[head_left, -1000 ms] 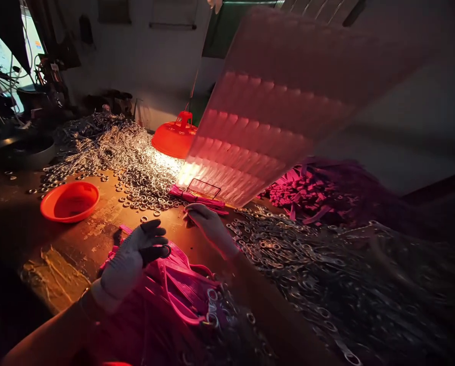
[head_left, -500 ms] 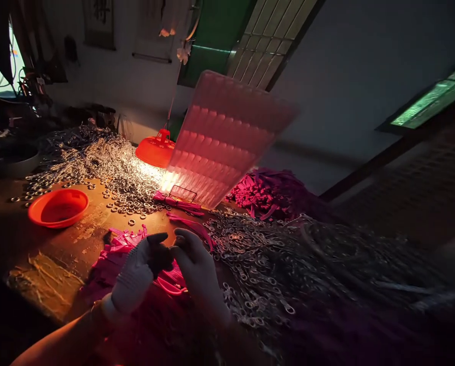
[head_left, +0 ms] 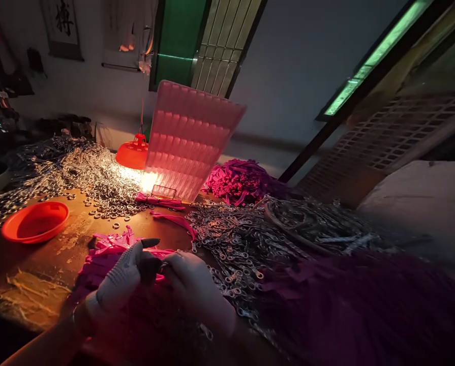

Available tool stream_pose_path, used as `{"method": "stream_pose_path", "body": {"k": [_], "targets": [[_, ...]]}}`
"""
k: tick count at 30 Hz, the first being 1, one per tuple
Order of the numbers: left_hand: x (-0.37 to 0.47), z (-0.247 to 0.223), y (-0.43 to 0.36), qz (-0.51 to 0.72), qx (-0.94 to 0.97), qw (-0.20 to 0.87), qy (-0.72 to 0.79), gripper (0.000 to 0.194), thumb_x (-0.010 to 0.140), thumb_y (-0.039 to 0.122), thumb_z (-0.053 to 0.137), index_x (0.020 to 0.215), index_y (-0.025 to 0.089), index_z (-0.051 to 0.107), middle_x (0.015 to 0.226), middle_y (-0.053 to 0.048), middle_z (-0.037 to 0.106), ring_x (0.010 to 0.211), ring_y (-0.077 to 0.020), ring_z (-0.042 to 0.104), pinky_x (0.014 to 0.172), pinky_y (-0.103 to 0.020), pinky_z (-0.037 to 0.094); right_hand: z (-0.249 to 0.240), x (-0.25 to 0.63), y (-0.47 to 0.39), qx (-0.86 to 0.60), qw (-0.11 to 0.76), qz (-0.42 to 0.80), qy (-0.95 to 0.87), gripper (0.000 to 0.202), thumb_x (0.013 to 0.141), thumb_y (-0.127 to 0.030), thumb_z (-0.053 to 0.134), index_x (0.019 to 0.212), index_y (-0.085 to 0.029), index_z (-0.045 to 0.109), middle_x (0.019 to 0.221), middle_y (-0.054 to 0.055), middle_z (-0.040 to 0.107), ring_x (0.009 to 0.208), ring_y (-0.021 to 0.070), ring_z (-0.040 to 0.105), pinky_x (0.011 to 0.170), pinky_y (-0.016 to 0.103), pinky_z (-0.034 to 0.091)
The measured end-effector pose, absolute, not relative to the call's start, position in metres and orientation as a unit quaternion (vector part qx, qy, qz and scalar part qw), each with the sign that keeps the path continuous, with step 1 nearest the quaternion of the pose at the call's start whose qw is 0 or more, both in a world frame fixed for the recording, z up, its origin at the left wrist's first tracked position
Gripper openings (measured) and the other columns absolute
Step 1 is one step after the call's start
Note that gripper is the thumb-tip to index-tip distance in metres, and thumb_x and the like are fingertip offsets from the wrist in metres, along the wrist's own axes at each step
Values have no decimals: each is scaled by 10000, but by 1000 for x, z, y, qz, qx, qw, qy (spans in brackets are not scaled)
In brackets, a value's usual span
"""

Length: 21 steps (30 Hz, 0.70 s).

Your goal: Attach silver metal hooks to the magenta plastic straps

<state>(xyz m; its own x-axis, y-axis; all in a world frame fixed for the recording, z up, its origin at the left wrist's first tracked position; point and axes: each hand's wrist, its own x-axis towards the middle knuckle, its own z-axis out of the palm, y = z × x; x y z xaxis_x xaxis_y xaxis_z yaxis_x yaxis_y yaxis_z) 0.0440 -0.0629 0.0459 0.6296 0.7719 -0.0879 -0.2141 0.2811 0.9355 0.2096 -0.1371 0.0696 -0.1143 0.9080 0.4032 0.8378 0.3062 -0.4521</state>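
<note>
My left hand [head_left: 122, 274], in a pale knitted glove with dark fingertips, is low at centre-left with its fingers bent inward. Whatever those fingers hold is lost in shadow. Close against it, my right hand [head_left: 196, 287] in a pale glove has its fingertips pinched on a small metal ring [head_left: 164, 265]. Behind and beneath the hands lies a heap of magenta straps [head_left: 101, 256]. To the right spreads a pile of ring-ended metal pieces [head_left: 235, 244]; one metal piece [head_left: 206, 331] shows dimly below my right hand.
An orange bowl [head_left: 36, 223] stands left on the worn table [head_left: 72, 241]. Loose rings lie before a metal hardware heap [head_left: 109, 188], under a red lamp [head_left: 132, 154]. A pink ribbed panel [head_left: 189, 137] rises behind, beside more magenta straps [head_left: 246, 180]. Purple straps [head_left: 357, 305] fill the right front.
My view has swung right, so the scene sits further left. My hands remain together, and my right fingers have closed in beside the left fingertips.
</note>
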Motion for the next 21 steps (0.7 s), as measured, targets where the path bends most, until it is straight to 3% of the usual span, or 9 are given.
{"method": "stream_pose_path", "body": {"k": [3, 6, 8, 10, 12, 14, 16, 18, 21], "targets": [[47, 50, -64, 301, 571, 727, 236, 455, 802, 323, 760, 1217, 188, 630, 868, -55, 668, 696, -129, 588, 607, -235, 456, 67, 214, -146, -603, 267, -2, -752, 225, 914, -214, 545, 691, -190, 554, 657, -6, 601, 604, 121, 486, 589, 277, 240], [53, 62, -66, 273, 596, 723, 220, 338, 774, 245, 776, 1097, 181, 701, 1034, -98, 674, 918, -177, 621, 760, -253, 495, 67, 213, -153, -600, 281, -33, -748, 267, 933, -235, 497, 674, -193, 543, 627, -9, 576, 570, 117, 450, 571, 287, 208], [59, 71, -68, 276, 559, 746, 232, 323, 794, 248, 737, 1108, 187, 693, 906, -63, 659, 753, -125, 601, 640, -213, 478, 65, 208, -155, -617, 316, -77, -717, 298, 962, -256, 445, 694, -192, 559, 649, 13, 586, 598, 134, 468, 584, 294, 216], [71, 78, -68, 282, 516, 772, 241, 354, 823, 284, 682, 1164, 190, 659, 707, 7, 564, 505, -58, 441, 454, -172, 358, 60, 204, -155, -640, 361, -114, -668, 320, 990, -282, 401, 753, -186, 593, 686, 40, 613, 634, 155, 502, 598, 299, 231], [88, 80, -60, 276, 510, 781, 232, 403, 846, 313, 629, 1230, 191, 614, 620, 51, 462, 420, -39, 302, 387, -167, 257, 53, 208, -151, -663, 408, -100, -619, 333, 1008, -319, 390, 807, -184, 618, 705, 46, 636, 638, 159, 523, 598, 294, 252], [109, 77, -39, 243, 576, 751, 213, 423, 864, 298, 565, 1270, 179, 586, 625, 41, 473, 424, -55, 346, 393, -179, 285, 45, 224, -143, -685, 448, -33, -574, 333, 1001, -362, 423, 791, -202, 626, 679, 18, 633, 602, 141, 511, 583, 274, 276], [132, 69, -2, 189, 719, 634, 213, 404, 886, 258, 480, 1257, 151, 599, 661, -5, 555, 478, -95, 474, 439, -208, 374, 36, 249, -132, -707, 482, 36, -516, 335, 972, -420, 470, 762, -217, 634, 634, -13, 608, 576, 130, 484, 572, 253, 299], [151, 60, 45, 170, 875, 359, 278, 335, 914, 234, 444, 1152, 146, 662, 747, -47, 651, 570, -124, 573, 538, -243, 465, 24, 276, -119, -719, 516, 81, -458, 333, 950, -461, 478, 818, -218, 663, 640, -21, 608, 590, 134, 486, 578, 244, 327], [162, 44, 115, 164, 902, 222, 332, 191, 849, 196, 609, 983, 98, 704, 934, -113, 695, 845, -202, 643, 771, -327, 523, 4, 304, -104, -713, 544, 123, -425, 362, 943, -494, 466, 959, -203, 680, 719, -7, 641, 646, 153, 512, 606, 248, 366]]}}
